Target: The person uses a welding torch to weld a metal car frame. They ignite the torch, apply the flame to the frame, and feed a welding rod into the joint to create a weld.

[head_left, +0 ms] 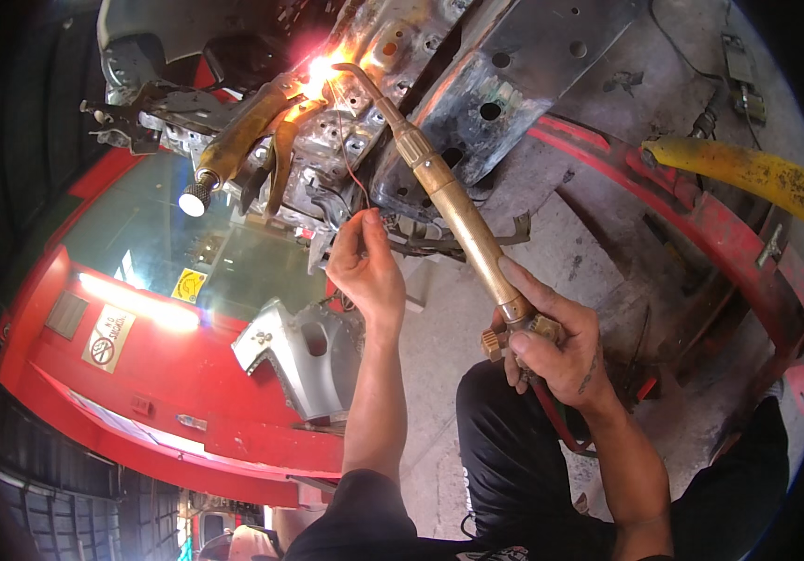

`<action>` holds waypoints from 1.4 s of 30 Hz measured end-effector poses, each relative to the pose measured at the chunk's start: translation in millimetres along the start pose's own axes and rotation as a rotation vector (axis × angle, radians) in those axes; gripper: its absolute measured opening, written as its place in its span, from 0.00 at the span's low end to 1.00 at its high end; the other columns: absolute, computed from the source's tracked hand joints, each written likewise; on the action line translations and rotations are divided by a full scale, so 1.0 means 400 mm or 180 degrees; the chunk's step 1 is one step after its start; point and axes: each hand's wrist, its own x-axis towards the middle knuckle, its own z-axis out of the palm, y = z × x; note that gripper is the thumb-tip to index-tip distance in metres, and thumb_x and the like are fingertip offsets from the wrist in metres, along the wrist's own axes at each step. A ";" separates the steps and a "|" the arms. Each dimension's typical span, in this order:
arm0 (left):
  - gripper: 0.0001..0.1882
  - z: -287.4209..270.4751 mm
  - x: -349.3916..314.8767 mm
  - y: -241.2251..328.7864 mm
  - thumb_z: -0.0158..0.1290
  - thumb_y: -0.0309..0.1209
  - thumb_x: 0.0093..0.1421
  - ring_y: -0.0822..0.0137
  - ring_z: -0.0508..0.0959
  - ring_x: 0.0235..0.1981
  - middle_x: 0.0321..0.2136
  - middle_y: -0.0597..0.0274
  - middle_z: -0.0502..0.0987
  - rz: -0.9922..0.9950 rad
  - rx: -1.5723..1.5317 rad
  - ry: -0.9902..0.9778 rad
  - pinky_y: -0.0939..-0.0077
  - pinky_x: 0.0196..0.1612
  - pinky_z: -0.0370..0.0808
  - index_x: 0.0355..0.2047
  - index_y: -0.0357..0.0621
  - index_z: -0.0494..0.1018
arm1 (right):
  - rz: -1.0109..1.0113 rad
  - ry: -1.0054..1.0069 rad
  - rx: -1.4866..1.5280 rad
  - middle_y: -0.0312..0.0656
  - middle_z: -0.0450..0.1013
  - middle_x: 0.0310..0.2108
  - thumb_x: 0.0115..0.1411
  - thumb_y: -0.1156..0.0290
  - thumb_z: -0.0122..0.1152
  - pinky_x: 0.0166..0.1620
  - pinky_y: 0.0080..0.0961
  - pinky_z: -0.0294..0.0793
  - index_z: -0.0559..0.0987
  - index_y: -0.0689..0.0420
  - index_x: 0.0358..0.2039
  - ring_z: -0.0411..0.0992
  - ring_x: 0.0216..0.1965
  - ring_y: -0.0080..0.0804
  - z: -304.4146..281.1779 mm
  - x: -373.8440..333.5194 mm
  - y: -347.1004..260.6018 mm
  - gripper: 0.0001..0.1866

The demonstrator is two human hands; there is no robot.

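My right hand (556, 341) is wrapped round the valve end of a brass gas torch (463, 220). The torch slants up and left, and its bent tip ends at a bright flame (321, 70) on a perforated sheet-metal panel (355, 117). Between the fingertips of my left hand (367, 266) is a thin reddish filler rod (351, 168), pinched near its lower end and rising toward the glow. Locking pliers (234, 145) clamp the metal just left of the flame. Glare hides the exact spot where rod, flame and metal meet.
A dark perforated metal part (505, 89) lies right of the flame. Farther right are a red curved frame (701, 220) and a yellow bar (739, 168). A red booth with windows (262, 430) stands left, beside a silver body panel (313, 360). Hoses trail from the torch's lower end.
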 end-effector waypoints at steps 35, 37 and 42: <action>0.11 0.016 -0.013 0.001 0.59 0.30 0.70 0.78 0.73 0.25 0.24 0.64 0.79 0.0186 -0.0023 0.0097 0.80 0.30 0.69 0.38 0.32 0.82 | 0.0045 0.0005 0.0018 0.39 0.78 0.32 0.63 0.81 0.57 0.25 0.19 0.76 0.65 0.57 0.73 0.72 0.21 0.18 -0.002 -0.001 0.001 0.36; 0.11 0.016 -0.012 0.001 0.58 0.30 0.70 0.79 0.73 0.25 0.24 0.64 0.79 0.0143 -0.0002 0.0099 0.80 0.29 0.69 0.38 0.32 0.82 | 0.0026 0.0004 -0.0017 0.39 0.79 0.32 0.63 0.81 0.57 0.25 0.19 0.76 0.65 0.57 0.73 0.72 0.21 0.18 -0.001 -0.001 -0.001 0.36; 0.15 0.006 -0.005 0.014 0.60 0.35 0.70 0.78 0.76 0.32 0.31 0.63 0.84 -0.0078 0.0058 -0.0001 0.81 0.37 0.73 0.41 0.30 0.83 | -0.0015 0.0000 -0.0020 0.39 0.79 0.33 0.62 0.81 0.58 0.25 0.19 0.76 0.65 0.57 0.73 0.72 0.21 0.18 -0.004 0.000 0.000 0.36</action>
